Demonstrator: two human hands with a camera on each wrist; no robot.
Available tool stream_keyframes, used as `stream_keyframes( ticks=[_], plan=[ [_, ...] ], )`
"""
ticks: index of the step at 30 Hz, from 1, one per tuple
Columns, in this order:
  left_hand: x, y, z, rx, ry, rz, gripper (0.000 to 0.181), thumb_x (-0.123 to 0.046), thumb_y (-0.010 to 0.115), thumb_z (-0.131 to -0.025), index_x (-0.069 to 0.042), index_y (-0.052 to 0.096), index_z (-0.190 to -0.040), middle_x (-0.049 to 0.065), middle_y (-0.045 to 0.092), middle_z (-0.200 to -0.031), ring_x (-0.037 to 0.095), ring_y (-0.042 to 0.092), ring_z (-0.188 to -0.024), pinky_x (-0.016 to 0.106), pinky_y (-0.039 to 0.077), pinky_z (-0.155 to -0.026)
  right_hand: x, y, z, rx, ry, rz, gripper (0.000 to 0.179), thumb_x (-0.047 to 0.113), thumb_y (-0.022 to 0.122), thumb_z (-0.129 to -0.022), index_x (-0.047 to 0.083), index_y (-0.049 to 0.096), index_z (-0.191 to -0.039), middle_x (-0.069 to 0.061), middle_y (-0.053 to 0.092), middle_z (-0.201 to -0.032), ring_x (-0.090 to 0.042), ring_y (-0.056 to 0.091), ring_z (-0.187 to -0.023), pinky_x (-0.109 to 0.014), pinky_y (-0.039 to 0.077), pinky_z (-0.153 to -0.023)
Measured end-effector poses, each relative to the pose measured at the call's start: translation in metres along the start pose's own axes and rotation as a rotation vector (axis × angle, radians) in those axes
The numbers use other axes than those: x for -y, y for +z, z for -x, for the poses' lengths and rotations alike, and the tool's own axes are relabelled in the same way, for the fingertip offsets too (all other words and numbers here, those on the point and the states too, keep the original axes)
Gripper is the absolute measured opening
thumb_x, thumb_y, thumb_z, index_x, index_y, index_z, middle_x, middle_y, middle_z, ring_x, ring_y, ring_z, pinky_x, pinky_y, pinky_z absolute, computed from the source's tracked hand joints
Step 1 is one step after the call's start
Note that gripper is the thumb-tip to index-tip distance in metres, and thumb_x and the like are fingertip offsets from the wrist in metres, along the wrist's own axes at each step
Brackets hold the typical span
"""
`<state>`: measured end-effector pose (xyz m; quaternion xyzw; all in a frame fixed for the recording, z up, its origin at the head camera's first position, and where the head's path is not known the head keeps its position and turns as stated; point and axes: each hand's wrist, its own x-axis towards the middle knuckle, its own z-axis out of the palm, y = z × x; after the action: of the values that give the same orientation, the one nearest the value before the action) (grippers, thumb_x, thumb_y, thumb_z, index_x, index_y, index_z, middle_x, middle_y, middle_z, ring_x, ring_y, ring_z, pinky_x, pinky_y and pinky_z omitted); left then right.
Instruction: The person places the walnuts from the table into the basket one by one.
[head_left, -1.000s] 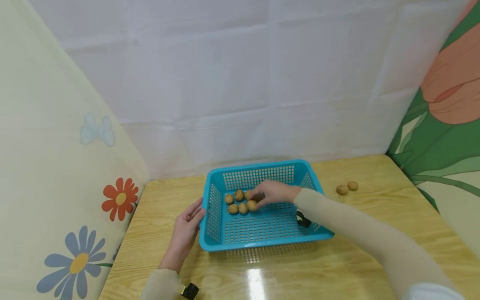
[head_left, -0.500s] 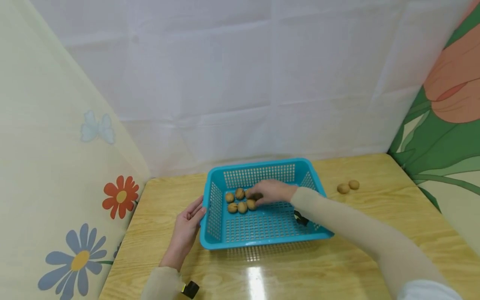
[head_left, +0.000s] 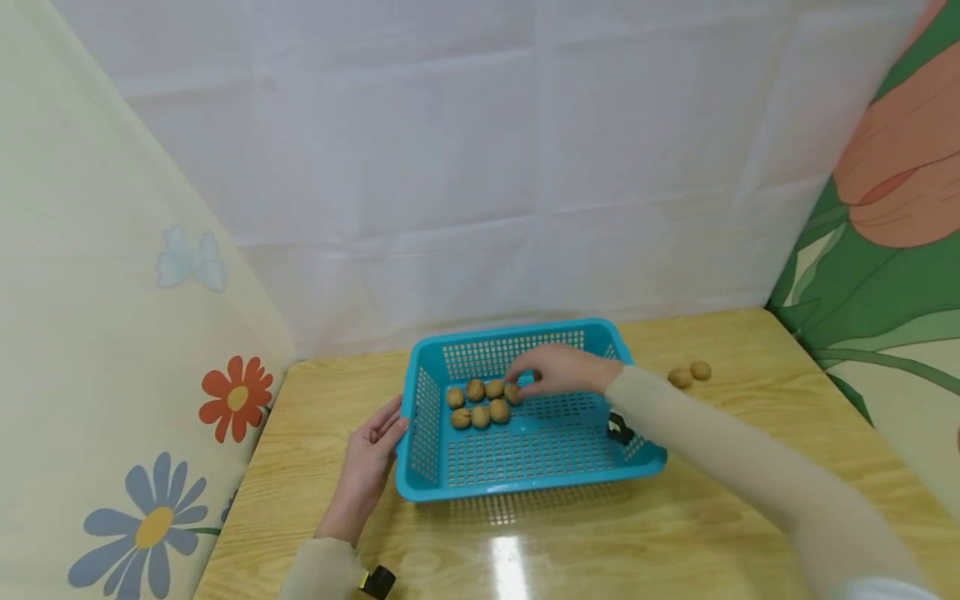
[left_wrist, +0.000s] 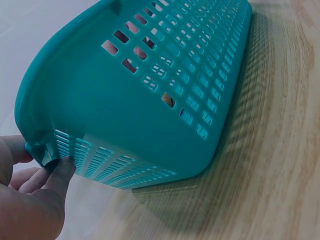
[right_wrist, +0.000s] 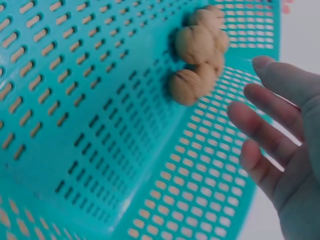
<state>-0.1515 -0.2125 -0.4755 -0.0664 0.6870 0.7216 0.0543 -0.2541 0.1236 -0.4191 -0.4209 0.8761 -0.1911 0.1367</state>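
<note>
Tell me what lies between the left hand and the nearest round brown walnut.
The blue plastic basket's perforated end wall, in the head view.

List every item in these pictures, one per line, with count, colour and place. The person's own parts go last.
Table: 1, light wood, below everything else
Basket: 1, blue, on the table
Basket walnuts: 7 visible, brown, toward the basket's left side
Loose walnuts: 2, brown, on the table right of the basket
White cloth: 1, white, behind the table
Floral panels: 2, cream with printed flowers, left and right of the table
Wrist devices: 2, black, one at each wrist
Sleeves: 2, beige, on both arms
Left hand: 1, bare, gripping the basket's left side
Right hand: 1, bare, over the basket near the walnuts
</note>
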Motion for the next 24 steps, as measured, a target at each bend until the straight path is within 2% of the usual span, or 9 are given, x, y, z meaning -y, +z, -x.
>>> stream_keyframes(
  ticks=[6,12,16,21,24],
  plan=[
    [0.001,0.000,0.001,-0.007,-0.003,-0.016,0.053,-0.018,0.061,-0.107,-0.006,0.046,-0.156,0.018,0.051,-0.155,0.001,0.066,-0.116,0.023,0.057,-0.097,-0.003,-0.018,0.029,-0.062,0.006,-0.002,0.034,0.027,0.073,-0.100,0.015,0.071,-0.132,0.000,0.072,-0.128,-0.005,0.065,-0.094,-0.029,0.057,-0.082],
    [0.000,0.000,0.000,-0.004,-0.004,-0.019,0.052,-0.017,0.060,-0.108,-0.007,0.046,-0.156,0.018,0.052,-0.155,0.001,0.066,-0.116,0.023,0.057,-0.097,-0.014,-0.028,0.059,-0.128,-0.013,0.014,0.033,0.022,0.075,-0.098,0.010,0.073,-0.129,-0.007,0.073,-0.125,-0.009,0.068,-0.091,-0.036,0.061,-0.080],
    [-0.001,0.000,0.001,0.001,-0.007,-0.020,0.051,-0.016,0.059,-0.108,-0.007,0.046,-0.157,0.018,0.051,-0.155,0.001,0.066,-0.116,0.023,0.057,-0.096,-0.022,-0.032,0.083,-0.161,0.039,-0.053,0.034,0.022,0.074,-0.099,0.007,0.071,-0.129,-0.010,0.072,-0.126,-0.011,0.066,-0.090,-0.042,0.060,-0.081],
    [-0.002,0.000,0.001,0.008,-0.009,-0.019,0.051,-0.016,0.058,-0.108,-0.006,0.045,-0.157,0.018,0.051,-0.156,0.000,0.066,-0.115,0.024,0.057,-0.096,-0.033,-0.034,0.116,-0.227,0.143,-0.113,0.037,0.028,0.073,-0.100,0.010,0.070,-0.133,-0.008,0.071,-0.128,-0.010,0.063,-0.093,-0.033,0.057,-0.077],
    [-0.003,0.000,0.002,0.010,-0.013,-0.012,0.052,-0.015,0.058,-0.109,-0.006,0.044,-0.158,0.018,0.050,-0.156,-0.001,0.066,-0.114,0.023,0.057,-0.097,-0.038,-0.035,0.133,-0.263,0.176,-0.116,0.038,0.027,0.072,-0.100,0.009,0.069,-0.134,-0.009,0.071,-0.128,-0.011,0.062,-0.093,-0.030,0.055,-0.074]
  ],
)
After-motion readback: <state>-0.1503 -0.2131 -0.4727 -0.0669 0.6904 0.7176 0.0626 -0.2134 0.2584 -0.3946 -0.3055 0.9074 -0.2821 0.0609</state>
